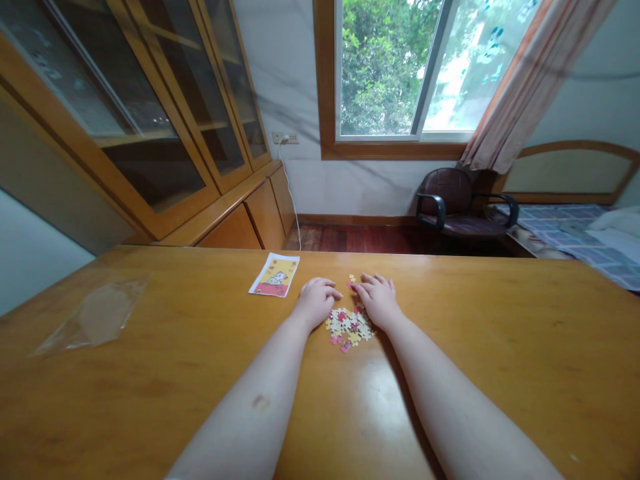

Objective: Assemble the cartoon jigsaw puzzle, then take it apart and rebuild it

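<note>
The left hand [316,301] and right hand [379,298] are held loosely curled, pinching nothing, around the top of the jigsaw pieces [349,327] on the counter [500,347]; a printed picture card [274,275] is laid just beside, within reach.

A glass-fronted wooden cabinet [165,113] ran along the left, above low wooden cupboards [265,217]. Daylight came through a wood-framed window [390,151] – green trees [380,67] filled it – with a striped curtain [530,80] hanging at its right. A white cable [290,193] dropped from a wall socket [285,137] on the marble-veined wall [295,80] towards the dark wooden floor [350,239]. A dark leather armchair [447,203] stood beside a bed [560,230] with a checked cover.
</note>
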`<act>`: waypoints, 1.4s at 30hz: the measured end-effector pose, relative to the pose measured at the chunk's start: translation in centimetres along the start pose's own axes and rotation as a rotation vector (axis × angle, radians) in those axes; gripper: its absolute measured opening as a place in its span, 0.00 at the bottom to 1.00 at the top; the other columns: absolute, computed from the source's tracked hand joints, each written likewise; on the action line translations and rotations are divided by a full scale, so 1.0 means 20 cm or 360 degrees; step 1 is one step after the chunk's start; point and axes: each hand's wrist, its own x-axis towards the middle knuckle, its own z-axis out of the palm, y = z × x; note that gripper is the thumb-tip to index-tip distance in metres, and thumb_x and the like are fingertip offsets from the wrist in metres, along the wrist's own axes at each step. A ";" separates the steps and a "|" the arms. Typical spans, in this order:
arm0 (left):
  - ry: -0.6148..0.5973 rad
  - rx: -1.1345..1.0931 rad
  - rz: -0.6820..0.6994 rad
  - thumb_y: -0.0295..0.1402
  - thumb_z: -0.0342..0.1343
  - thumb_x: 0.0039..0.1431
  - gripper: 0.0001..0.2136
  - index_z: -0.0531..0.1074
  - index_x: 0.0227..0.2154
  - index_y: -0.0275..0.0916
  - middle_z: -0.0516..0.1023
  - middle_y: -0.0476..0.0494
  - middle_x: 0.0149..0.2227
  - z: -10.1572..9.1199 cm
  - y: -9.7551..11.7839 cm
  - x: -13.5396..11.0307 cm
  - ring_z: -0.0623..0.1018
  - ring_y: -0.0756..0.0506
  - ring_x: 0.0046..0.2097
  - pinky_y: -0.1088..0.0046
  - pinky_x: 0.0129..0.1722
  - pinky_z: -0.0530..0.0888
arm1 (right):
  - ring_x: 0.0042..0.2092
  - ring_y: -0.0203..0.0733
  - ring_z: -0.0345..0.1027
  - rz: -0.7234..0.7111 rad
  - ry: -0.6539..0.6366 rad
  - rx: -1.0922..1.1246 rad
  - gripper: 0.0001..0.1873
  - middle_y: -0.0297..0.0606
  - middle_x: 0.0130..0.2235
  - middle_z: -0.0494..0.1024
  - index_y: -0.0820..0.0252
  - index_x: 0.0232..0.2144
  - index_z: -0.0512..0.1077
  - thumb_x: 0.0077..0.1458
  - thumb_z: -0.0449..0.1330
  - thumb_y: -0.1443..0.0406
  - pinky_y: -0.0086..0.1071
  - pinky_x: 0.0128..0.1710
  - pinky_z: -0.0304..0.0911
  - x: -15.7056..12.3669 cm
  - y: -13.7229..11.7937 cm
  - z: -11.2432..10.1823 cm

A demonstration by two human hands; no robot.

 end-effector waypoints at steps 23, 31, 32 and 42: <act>0.0015 -0.0030 0.0051 0.25 0.49 0.52 0.14 0.80 0.32 0.45 0.77 0.47 0.42 0.00 0.01 0.00 0.72 0.44 0.48 0.64 0.53 0.67 | 0.44 0.43 0.64 -0.0065 0.0010 0.0135 0.18 0.35 0.38 0.79 0.52 0.25 0.80 0.59 0.53 0.58 0.38 0.48 0.52 0.02 0.00 -0.06; -0.0109 0.0030 0.0126 0.27 0.51 0.51 0.17 0.78 0.41 0.48 0.73 0.47 0.51 0.00 0.03 -0.02 0.67 0.43 0.54 0.62 0.58 0.62 | 0.47 0.44 0.64 -0.0088 -0.0020 0.0157 0.20 0.34 0.40 0.79 0.52 0.27 0.80 0.61 0.50 0.57 0.39 0.52 0.50 0.02 0.01 -0.04; -0.0131 0.0044 0.0143 0.27 0.51 0.51 0.18 0.77 0.43 0.50 0.72 0.48 0.52 0.01 0.02 -0.02 0.66 0.42 0.56 0.60 0.59 0.60 | 0.48 0.44 0.64 -0.0136 -0.0040 0.0173 0.20 0.34 0.41 0.79 0.51 0.28 0.80 0.61 0.50 0.57 0.39 0.52 0.49 0.02 0.01 -0.04; 0.0054 0.0100 -0.0144 0.27 0.51 0.53 0.14 0.80 0.35 0.46 0.76 0.46 0.48 0.00 0.02 0.00 0.68 0.42 0.54 0.61 0.58 0.62 | 0.30 0.40 0.69 0.0230 -0.0023 0.0225 0.29 0.38 0.23 0.76 0.58 0.19 0.75 0.62 0.45 0.52 0.29 0.30 0.54 0.02 0.01 -0.07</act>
